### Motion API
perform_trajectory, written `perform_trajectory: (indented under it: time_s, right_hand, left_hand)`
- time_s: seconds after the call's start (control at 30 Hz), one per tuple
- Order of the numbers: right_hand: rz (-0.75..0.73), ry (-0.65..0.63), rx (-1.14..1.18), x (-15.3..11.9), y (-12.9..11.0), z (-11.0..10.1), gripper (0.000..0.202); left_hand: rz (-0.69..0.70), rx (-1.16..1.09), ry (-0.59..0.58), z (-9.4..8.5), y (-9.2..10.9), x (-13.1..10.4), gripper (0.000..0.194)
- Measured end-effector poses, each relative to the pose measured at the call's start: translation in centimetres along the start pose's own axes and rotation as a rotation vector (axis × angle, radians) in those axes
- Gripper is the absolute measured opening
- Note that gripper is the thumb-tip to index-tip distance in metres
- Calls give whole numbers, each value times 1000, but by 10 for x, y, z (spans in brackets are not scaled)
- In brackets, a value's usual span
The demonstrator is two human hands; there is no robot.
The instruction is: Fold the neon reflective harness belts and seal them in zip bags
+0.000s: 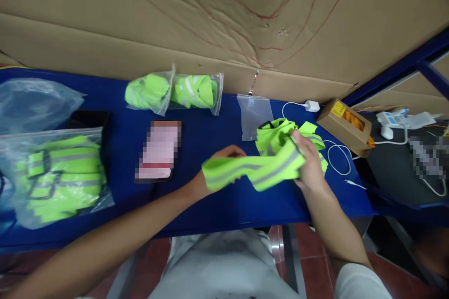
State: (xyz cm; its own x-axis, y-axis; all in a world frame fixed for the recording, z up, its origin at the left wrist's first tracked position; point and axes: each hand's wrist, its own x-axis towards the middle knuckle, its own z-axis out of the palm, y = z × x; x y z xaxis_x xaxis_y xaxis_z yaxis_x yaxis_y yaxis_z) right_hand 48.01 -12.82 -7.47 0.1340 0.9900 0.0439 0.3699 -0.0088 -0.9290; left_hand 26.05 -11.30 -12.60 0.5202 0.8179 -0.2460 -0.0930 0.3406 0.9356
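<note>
Left grip (224,161): closing its fingers around the near end of a neon-yellow reflective band (252,170), holding it just above the blue desk (196,205).
Right grip (308,161): pinching the band's other end, thumb lying on top.
Band: stretching between the two grips, its grey stripe facing up.
Beyond the right grip: a pile of the same bands (280,135), touching it.
Behind that pile: an empty clear bag (254,114).
Left of the left grip: a phone (159,152) lying flat.
</note>
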Motion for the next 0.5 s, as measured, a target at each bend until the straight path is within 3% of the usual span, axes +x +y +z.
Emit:
perform_trajectory:
  time_s: [0.13,0.27,0.33,0.4,0.5]
  right_hand:
    - [-210,312,-257,4,1,6,43]
    - [-234,474,-277,9,3,5,41]
    - [-254,521,-239,7,2,6,41]
    - [-270,489,-191,0,2,12,40]
    - [-289,257,-134,-17,4,30,38]
  left_hand:
    - [282,0,349,3,10,-8,11]
    - [490,104,460,9,20,-21,2]
    - [587,227,405,13,23,-26,20]
    - [544,220,244,19,21,-29,47]
    - [368,53,39,24,13,-27,74]
